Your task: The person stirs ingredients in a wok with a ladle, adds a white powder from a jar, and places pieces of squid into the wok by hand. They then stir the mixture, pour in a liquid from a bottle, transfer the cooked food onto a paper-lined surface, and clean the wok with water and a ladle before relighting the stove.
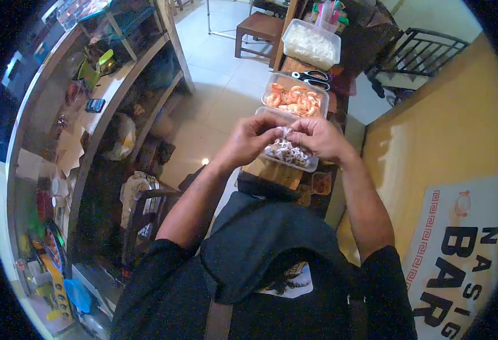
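Note:
My left hand (258, 138) and my right hand (318, 137) meet with fingertips pinched together. Between them is a small whitish piece of what looks like squid (284, 131). Just below the hands sits a clear plastic container (302, 168) holding many whitish, brown-edged pieces (287, 153) of the same kind; the hands cover its far part. Directly beyond it, a second clear container holds orange peeled shrimp (295, 101). Both containers stand in a row on a narrow wooden surface.
Farther back are black-handled scissors (312, 78) and a tub of white rice (312, 42). A small container of reddish food (321, 183) lies near my right forearm. A yellow wall with a printed banner (458, 255) rises on the right. Cluttered shelves (98, 122) and a brown stool (258, 31) are to the left.

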The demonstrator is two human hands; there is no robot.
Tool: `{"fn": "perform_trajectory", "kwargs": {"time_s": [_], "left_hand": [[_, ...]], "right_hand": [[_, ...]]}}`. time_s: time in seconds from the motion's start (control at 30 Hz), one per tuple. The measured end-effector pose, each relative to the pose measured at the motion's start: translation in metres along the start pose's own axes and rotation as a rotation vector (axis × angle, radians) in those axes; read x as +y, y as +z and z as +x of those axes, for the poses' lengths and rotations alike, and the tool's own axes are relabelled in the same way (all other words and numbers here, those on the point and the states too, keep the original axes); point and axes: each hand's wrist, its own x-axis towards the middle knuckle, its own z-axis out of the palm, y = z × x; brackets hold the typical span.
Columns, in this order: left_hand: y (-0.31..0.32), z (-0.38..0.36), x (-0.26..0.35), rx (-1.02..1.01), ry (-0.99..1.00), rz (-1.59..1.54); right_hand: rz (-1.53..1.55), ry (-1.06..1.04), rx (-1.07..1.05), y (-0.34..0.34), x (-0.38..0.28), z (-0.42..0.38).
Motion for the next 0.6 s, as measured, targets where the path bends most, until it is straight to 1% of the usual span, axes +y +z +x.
{"fn": "perform_trajectory", "kwargs": {"time_s": [0.07, 0.13, 0.17, 0.2, 0.23, 0.27, 0.33, 0.5, 0.57, 0.6], "left_hand": [[-0.002, 0.000, 0.004, -0.002, -0.178, -0.180], [-0.003, -0.001, 0.004, 0.001, -0.179, -0.214], [-0.003, -0.001, 0.004, 0.008, -0.179, -0.249], [-0.003, 0.000, 0.003, 0.009, -0.179, -0.249], [-0.003, 0.000, 0.001, 0.021, -0.181, -0.322], [-0.004, 0.001, 0.001, 0.032, -0.182, -0.394], [-0.005, 0.001, 0.000, 0.030, -0.174, -0.390], [-0.004, 0.004, 0.001, 0.028, -0.152, -0.341], [-0.001, 0.006, 0.002, 0.088, -0.135, -0.166], [0.000, 0.007, 0.002, 0.088, -0.132, -0.166]], "right_hand": [[0.056, 0.023, -0.005, -0.003, 0.003, -0.003], [0.117, 0.017, -0.043, -0.008, 0.008, -0.003], [0.118, 0.016, -0.044, -0.009, 0.009, -0.003], [0.182, 0.031, -0.033, -0.009, 0.010, -0.004], [0.245, 0.046, -0.024, -0.010, 0.010, -0.004], [0.244, 0.044, -0.026, -0.011, 0.010, -0.004], [0.287, 0.104, -0.039, -0.013, 0.009, -0.004], [0.254, 0.094, -0.039, -0.013, 0.009, -0.002], [0.229, 0.089, -0.047, -0.014, 0.008, -0.002], [0.232, 0.092, -0.036, -0.014, 0.009, -0.002]]}}
